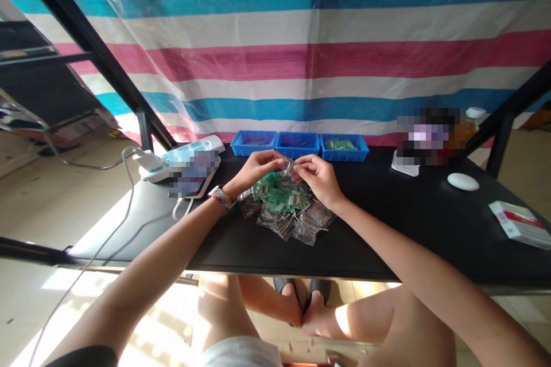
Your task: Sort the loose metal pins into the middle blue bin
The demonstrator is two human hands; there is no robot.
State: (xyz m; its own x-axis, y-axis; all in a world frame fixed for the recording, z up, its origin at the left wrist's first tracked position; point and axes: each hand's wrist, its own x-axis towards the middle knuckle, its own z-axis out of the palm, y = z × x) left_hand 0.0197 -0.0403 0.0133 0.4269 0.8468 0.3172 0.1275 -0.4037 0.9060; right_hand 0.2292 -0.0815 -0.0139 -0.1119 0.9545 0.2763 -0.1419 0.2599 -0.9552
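Observation:
Between my two hands, over the middle of the black table, is a small clear plastic bag [289, 166] with thin metallic pieces in it. My left hand [262, 167] pinches its left side, and the fingers of my right hand [316, 175] close on its right side. Just beneath lies a pile of green packets [279, 194] with light-coloured sticks or pins. Several clear bags [275, 223] of small brass-coloured parts are spread along the front of that pile. The exact kind of the small parts cannot be made out.
Three joined blue trays [297, 143] stand behind the hands, the right one holding green packets. A power strip [185, 155] with a cable and a phone [196, 175] sit at left. A white oval object [463, 182], a small box [519, 223] and a bottle [473, 117] are at right.

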